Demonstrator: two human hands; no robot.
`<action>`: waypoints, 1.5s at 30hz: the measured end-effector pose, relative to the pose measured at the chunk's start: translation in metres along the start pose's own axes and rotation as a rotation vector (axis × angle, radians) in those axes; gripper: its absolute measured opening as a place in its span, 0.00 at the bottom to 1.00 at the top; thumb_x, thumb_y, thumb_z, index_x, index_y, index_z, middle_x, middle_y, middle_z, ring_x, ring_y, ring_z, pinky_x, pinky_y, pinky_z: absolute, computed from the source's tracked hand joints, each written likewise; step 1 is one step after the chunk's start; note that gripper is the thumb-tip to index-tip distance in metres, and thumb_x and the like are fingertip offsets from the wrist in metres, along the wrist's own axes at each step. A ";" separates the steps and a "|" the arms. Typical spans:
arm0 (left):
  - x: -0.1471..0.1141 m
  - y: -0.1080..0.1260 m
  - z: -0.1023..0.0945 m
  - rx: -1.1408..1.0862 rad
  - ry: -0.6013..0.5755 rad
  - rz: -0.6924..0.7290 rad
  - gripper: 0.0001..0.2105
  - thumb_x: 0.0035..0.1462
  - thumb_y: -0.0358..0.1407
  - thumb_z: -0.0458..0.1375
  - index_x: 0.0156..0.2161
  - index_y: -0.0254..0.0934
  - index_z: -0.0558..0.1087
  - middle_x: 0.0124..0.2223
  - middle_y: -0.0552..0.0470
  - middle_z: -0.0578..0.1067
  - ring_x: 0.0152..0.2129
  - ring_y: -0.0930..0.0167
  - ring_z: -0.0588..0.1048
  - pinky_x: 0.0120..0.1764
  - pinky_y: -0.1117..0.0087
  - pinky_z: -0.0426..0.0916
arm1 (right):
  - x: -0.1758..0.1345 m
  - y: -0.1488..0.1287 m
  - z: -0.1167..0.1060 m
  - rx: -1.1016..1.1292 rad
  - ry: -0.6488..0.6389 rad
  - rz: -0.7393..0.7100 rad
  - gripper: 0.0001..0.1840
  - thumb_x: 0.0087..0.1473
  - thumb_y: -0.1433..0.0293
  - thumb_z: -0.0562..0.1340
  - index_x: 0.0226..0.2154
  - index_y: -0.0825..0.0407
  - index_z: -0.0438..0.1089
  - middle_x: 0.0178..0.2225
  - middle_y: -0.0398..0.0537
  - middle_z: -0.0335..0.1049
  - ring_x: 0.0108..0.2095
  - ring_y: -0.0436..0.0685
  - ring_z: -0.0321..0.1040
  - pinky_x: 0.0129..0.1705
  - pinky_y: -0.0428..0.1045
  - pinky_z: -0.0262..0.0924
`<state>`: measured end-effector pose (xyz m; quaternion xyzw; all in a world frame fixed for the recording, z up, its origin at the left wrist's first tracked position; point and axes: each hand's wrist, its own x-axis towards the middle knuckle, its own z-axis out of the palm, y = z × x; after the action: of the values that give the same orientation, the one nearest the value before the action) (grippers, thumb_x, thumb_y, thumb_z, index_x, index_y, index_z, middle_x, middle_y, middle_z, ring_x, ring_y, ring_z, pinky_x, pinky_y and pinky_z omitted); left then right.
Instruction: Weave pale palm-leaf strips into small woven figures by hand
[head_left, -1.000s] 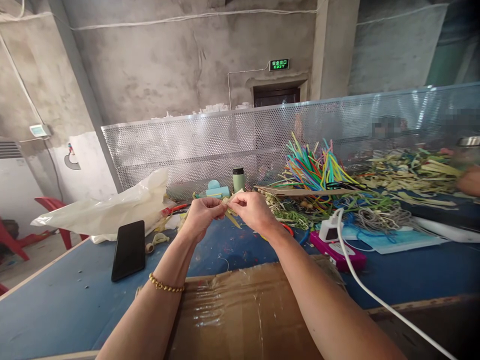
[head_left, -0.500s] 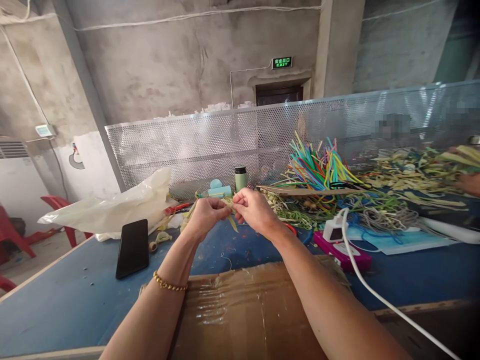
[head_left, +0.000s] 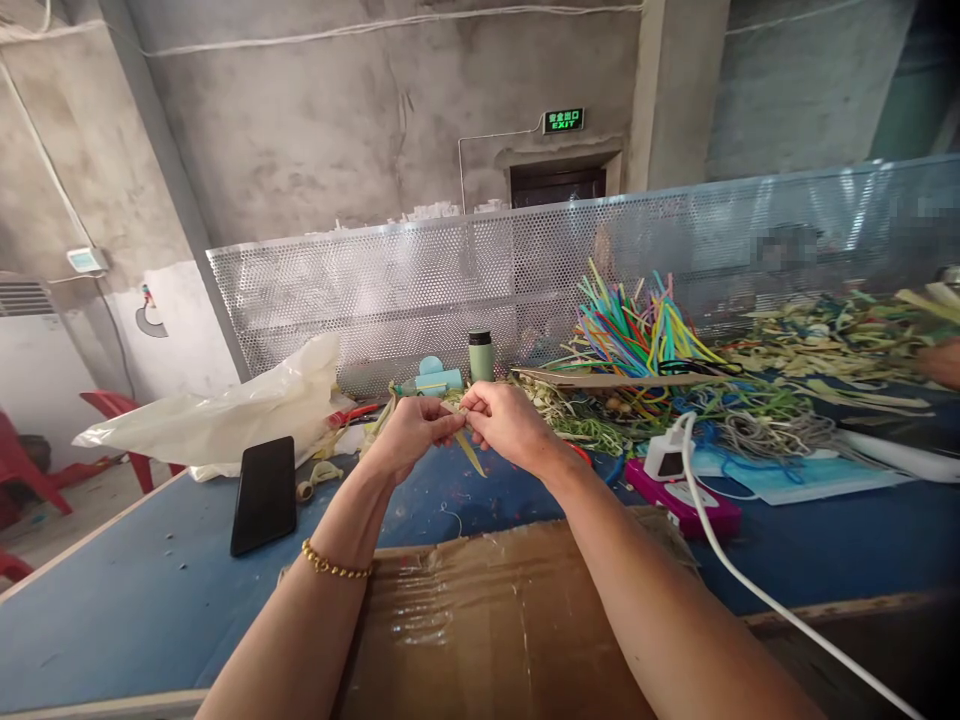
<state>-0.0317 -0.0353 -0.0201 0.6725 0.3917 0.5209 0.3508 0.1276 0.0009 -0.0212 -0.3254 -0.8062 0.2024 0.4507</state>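
Above the blue worktop (head_left: 135,590), we pinch one yellowish strip (head_left: 469,450).
Our left hand (head_left: 409,432) and right hand (head_left: 508,422) both grasp it, fingertips touching, over the cardboard box (head_left: 480,630).

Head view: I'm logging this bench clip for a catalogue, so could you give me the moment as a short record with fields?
left hand: left hand pinches a pale yellow strip between its fingers
right hand: right hand grips the same strip, meeting the left above the table
surface: blue table
near edge: taped cardboard box
left side: black phone, white plastic bag
right side: pile of coloured strips, white charger with cable
back: perforated metal screen, green flask
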 end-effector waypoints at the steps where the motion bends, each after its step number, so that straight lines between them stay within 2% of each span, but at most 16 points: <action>1: 0.000 -0.001 0.001 -0.008 0.010 0.008 0.11 0.47 0.38 0.67 0.22 0.33 0.73 0.20 0.54 0.69 0.19 0.76 0.65 0.25 0.72 0.58 | 0.000 -0.001 0.000 0.005 0.003 0.005 0.06 0.52 0.79 0.60 0.28 0.53 0.68 0.21 0.42 0.70 0.20 0.50 0.69 0.22 0.44 0.59; 6: 0.002 0.000 -0.001 -0.105 0.050 0.037 0.11 0.46 0.38 0.68 0.23 0.33 0.73 0.21 0.54 0.69 0.19 0.76 0.65 0.25 0.72 0.58 | -0.001 -0.004 -0.005 0.105 -0.015 0.033 0.03 0.55 0.74 0.59 0.32 0.53 0.70 0.24 0.45 0.72 0.21 0.51 0.69 0.22 0.45 0.60; 8: 0.004 0.000 -0.004 -0.151 0.083 0.025 0.11 0.45 0.38 0.68 0.24 0.32 0.74 0.22 0.53 0.70 0.19 0.76 0.66 0.25 0.72 0.59 | 0.001 -0.004 -0.011 0.061 0.083 0.032 0.05 0.57 0.71 0.59 0.33 0.54 0.71 0.27 0.48 0.73 0.23 0.52 0.70 0.24 0.46 0.61; 11: 0.007 -0.002 -0.008 -0.187 0.138 0.017 0.10 0.46 0.38 0.68 0.24 0.32 0.76 0.23 0.52 0.71 0.20 0.76 0.66 0.26 0.72 0.59 | 0.005 0.000 -0.016 -0.091 0.335 0.053 0.11 0.56 0.63 0.62 0.36 0.55 0.72 0.33 0.54 0.75 0.31 0.57 0.72 0.29 0.49 0.62; 13: 0.008 -0.004 -0.009 -0.209 0.152 0.030 0.11 0.46 0.38 0.68 0.25 0.31 0.76 0.24 0.51 0.72 0.20 0.76 0.66 0.26 0.72 0.59 | 0.006 0.003 -0.016 -0.100 0.393 0.120 0.18 0.53 0.57 0.66 0.38 0.56 0.72 0.34 0.56 0.75 0.32 0.58 0.72 0.28 0.49 0.61; 16: 0.008 -0.005 -0.007 -0.236 0.146 0.054 0.11 0.46 0.38 0.69 0.25 0.31 0.76 0.25 0.50 0.73 0.21 0.76 0.66 0.26 0.72 0.59 | 0.005 0.003 -0.013 0.071 0.253 0.215 0.17 0.51 0.57 0.67 0.33 0.55 0.74 0.30 0.54 0.76 0.25 0.54 0.68 0.23 0.47 0.57; 19: 0.008 -0.004 -0.006 -0.288 0.144 0.063 0.12 0.45 0.39 0.70 0.25 0.31 0.77 0.25 0.50 0.74 0.22 0.76 0.66 0.27 0.72 0.60 | 0.003 -0.001 -0.011 0.265 0.123 0.239 0.10 0.50 0.65 0.67 0.25 0.55 0.72 0.25 0.49 0.74 0.21 0.50 0.64 0.20 0.45 0.55; 21: 0.008 -0.003 -0.007 -0.335 0.153 0.071 0.12 0.44 0.40 0.70 0.25 0.31 0.77 0.26 0.50 0.74 0.23 0.76 0.67 0.28 0.72 0.61 | 0.002 -0.005 -0.012 0.329 0.103 0.240 0.09 0.48 0.68 0.66 0.22 0.55 0.71 0.22 0.46 0.72 0.20 0.49 0.63 0.20 0.44 0.55; 24: 0.008 -0.002 -0.008 -0.333 0.156 0.085 0.12 0.43 0.40 0.71 0.25 0.31 0.77 0.25 0.50 0.74 0.22 0.76 0.67 0.28 0.72 0.60 | 0.002 -0.007 -0.014 0.354 0.118 0.204 0.07 0.49 0.70 0.65 0.23 0.55 0.71 0.22 0.45 0.72 0.21 0.49 0.63 0.21 0.44 0.55; 28: 0.008 -0.003 -0.008 -0.235 0.181 0.100 0.12 0.43 0.40 0.70 0.24 0.31 0.77 0.23 0.50 0.73 0.21 0.76 0.66 0.27 0.72 0.59 | 0.005 -0.003 -0.013 0.298 0.180 0.167 0.11 0.54 0.65 0.62 0.25 0.54 0.70 0.24 0.47 0.72 0.22 0.51 0.65 0.24 0.46 0.58; 30: 0.008 -0.004 -0.008 -0.193 0.199 0.095 0.12 0.44 0.40 0.69 0.23 0.31 0.77 0.22 0.50 0.72 0.20 0.76 0.65 0.26 0.71 0.59 | 0.005 -0.002 -0.013 0.197 0.302 0.066 0.11 0.56 0.63 0.61 0.27 0.54 0.70 0.27 0.49 0.73 0.25 0.53 0.67 0.29 0.49 0.61; 33: 0.009 -0.005 -0.007 -0.163 0.234 0.084 0.11 0.45 0.39 0.68 0.23 0.32 0.77 0.21 0.51 0.72 0.19 0.76 0.65 0.26 0.71 0.58 | 0.003 -0.006 -0.014 -0.065 0.536 -0.181 0.09 0.58 0.65 0.60 0.32 0.53 0.71 0.34 0.52 0.73 0.33 0.56 0.68 0.39 0.52 0.62; 34: 0.009 -0.005 -0.007 -0.156 0.250 0.084 0.10 0.45 0.38 0.68 0.23 0.32 0.77 0.21 0.51 0.72 0.19 0.76 0.65 0.25 0.71 0.58 | 0.002 -0.008 -0.014 -0.146 0.545 -0.237 0.09 0.59 0.65 0.59 0.31 0.52 0.72 0.34 0.52 0.72 0.34 0.56 0.67 0.40 0.52 0.61; 36: 0.009 -0.006 -0.007 -0.144 0.280 0.094 0.10 0.46 0.38 0.67 0.22 0.33 0.76 0.21 0.52 0.71 0.19 0.76 0.65 0.25 0.72 0.59 | -0.001 -0.013 -0.013 -0.249 0.442 -0.250 0.11 0.60 0.66 0.59 0.27 0.52 0.71 0.32 0.51 0.71 0.32 0.55 0.66 0.37 0.51 0.59; 39: 0.009 -0.006 -0.006 -0.133 0.280 0.122 0.10 0.46 0.38 0.66 0.22 0.34 0.76 0.21 0.52 0.71 0.20 0.76 0.65 0.26 0.72 0.59 | -0.003 -0.014 -0.007 -0.262 0.272 -0.169 0.08 0.56 0.69 0.63 0.26 0.52 0.72 0.31 0.49 0.73 0.29 0.54 0.66 0.34 0.49 0.57; 45: 0.007 -0.004 -0.002 -0.124 0.204 0.087 0.11 0.46 0.39 0.67 0.22 0.34 0.76 0.21 0.53 0.71 0.20 0.76 0.65 0.26 0.71 0.59 | -0.001 -0.010 -0.001 -0.192 0.183 -0.076 0.08 0.54 0.75 0.62 0.25 0.53 0.71 0.27 0.48 0.74 0.28 0.53 0.67 0.31 0.48 0.55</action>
<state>-0.0332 -0.0270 -0.0203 0.6094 0.3629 0.6246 0.3268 0.1254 -0.0069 -0.0150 -0.3535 -0.7889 0.0767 0.4967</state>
